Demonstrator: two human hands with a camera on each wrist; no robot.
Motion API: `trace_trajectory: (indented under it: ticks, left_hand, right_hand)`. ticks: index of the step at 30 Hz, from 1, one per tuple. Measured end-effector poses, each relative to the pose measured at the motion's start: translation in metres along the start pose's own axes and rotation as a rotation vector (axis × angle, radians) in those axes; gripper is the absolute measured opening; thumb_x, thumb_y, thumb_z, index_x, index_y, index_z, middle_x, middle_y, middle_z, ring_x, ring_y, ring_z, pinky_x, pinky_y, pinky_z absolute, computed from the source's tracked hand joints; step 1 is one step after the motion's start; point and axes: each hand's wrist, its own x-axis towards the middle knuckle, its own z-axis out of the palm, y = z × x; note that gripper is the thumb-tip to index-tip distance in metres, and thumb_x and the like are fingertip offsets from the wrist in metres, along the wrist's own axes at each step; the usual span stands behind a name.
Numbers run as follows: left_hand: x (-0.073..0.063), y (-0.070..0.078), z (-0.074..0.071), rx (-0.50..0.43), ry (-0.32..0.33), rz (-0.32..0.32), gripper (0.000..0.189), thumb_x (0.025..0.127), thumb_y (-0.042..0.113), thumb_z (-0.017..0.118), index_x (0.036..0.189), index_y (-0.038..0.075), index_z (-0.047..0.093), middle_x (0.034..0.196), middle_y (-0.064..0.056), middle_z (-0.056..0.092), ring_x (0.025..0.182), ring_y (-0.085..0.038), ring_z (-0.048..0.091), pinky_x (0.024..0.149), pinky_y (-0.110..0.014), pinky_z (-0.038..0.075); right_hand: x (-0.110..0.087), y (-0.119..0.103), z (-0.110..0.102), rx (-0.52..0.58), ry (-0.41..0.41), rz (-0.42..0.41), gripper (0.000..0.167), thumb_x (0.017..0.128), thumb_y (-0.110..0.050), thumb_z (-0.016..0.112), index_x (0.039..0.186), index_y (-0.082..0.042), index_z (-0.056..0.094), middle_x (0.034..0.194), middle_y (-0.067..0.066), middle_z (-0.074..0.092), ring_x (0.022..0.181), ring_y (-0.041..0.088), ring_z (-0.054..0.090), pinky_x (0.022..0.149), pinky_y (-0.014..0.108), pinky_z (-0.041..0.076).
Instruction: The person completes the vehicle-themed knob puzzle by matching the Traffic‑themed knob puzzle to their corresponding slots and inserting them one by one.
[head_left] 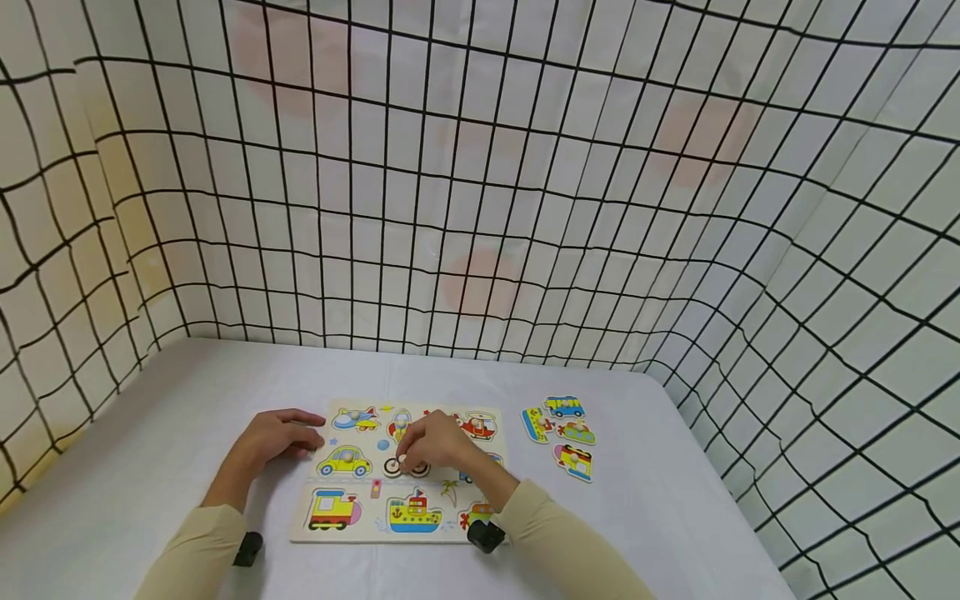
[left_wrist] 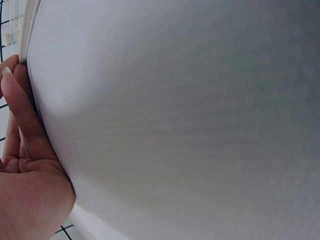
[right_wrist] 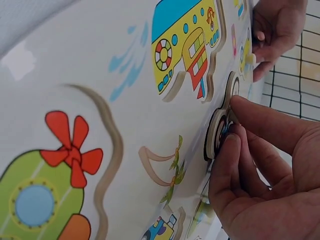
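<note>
Near the middle of a wooden vehicle puzzle board, my right hand pinches a two-wheeled vehicle puzzle piece between thumb and fingers. The right wrist view shows the piece against the board's surface; its grip is hidden behind the fingers, and I cannot tell whether it is fully seated. My left hand rests at the board's left edge with fingers relaxed, close to the yellow car piece. The left wrist view catches this hand only at its left side.
Right of the board lie several loose pieces, among them a blue bus, a ship and a train. The board's front row has recessed pictures of a train and a ship. Black netting surrounds the white table.
</note>
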Motion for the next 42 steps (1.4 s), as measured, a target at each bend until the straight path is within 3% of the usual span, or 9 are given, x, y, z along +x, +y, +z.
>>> trace_trajectory:
  ticks: [19,23,27,30,38,42]
  left_hand:
    - [-0.003,0.002,0.002,0.006,-0.007,0.004,0.048,0.084,0.018,0.075,0.128,0.000,0.067,0.110,-0.018,0.072,0.070,-0.021,0.065,0.068,-0.027,0.052]
    - [-0.005,0.004,0.003,0.003,-0.009,0.007,0.047,0.084,0.017,0.075,0.128,0.000,0.067,0.109,-0.018,0.072,0.069,-0.021,0.065,0.068,-0.027,0.053]
    - [-0.005,0.005,0.002,0.005,-0.012,-0.002,0.048,0.084,0.017,0.075,0.128,0.000,0.067,0.107,-0.017,0.073,0.069,-0.021,0.065,0.068,-0.027,0.052]
    - [-0.006,0.005,0.001,0.017,-0.016,-0.002,0.049,0.084,0.019,0.075,0.129,0.001,0.066,0.104,-0.014,0.073,0.069,-0.020,0.065,0.068,-0.027,0.051]
    - [-0.002,0.002,-0.001,0.022,-0.016,0.003,0.050,0.084,0.019,0.075,0.130,0.001,0.066,0.102,-0.012,0.073,0.068,-0.020,0.064,0.068,-0.028,0.050]
    - [-0.001,0.002,-0.002,0.030,-0.021,0.002,0.051,0.084,0.020,0.075,0.131,0.002,0.065,0.101,-0.011,0.073,0.068,-0.019,0.064,0.069,-0.029,0.049]
  right_hand:
    - [-0.002,0.006,0.002,-0.028,0.017,0.037,0.012,0.071,-0.014,0.090,0.076,-0.017,0.080,0.103,-0.008,0.072,0.081,0.006,0.057,0.067,0.025,0.048]
    - [-0.002,0.006,0.000,-0.010,0.007,0.032,0.011,0.071,-0.013,0.089,0.077,-0.016,0.080,0.098,-0.009,0.071,0.080,0.007,0.057,0.066,0.024,0.047]
    - [-0.004,0.006,-0.003,0.024,-0.004,0.027,0.011,0.071,-0.012,0.089,0.079,-0.015,0.081,0.083,-0.007,0.072,0.072,0.009,0.058,0.062,0.024,0.046]
    - [-0.005,0.006,-0.009,0.036,0.012,0.028,0.012,0.072,-0.012,0.088,0.081,-0.015,0.080,0.076,-0.006,0.073,0.070,0.009,0.061,0.061,0.025,0.046]
    - [-0.013,0.024,-0.041,0.046,0.032,0.005,0.016,0.078,-0.018,0.086,0.091,-0.011,0.079,0.083,-0.003,0.074,0.073,0.015,0.067,0.065,0.030,0.055]
    - [-0.020,0.035,-0.061,0.018,0.041,0.036,0.018,0.079,-0.019,0.085,0.094,-0.011,0.078,0.087,-0.002,0.075,0.074,0.017,0.067,0.069,0.031,0.056]
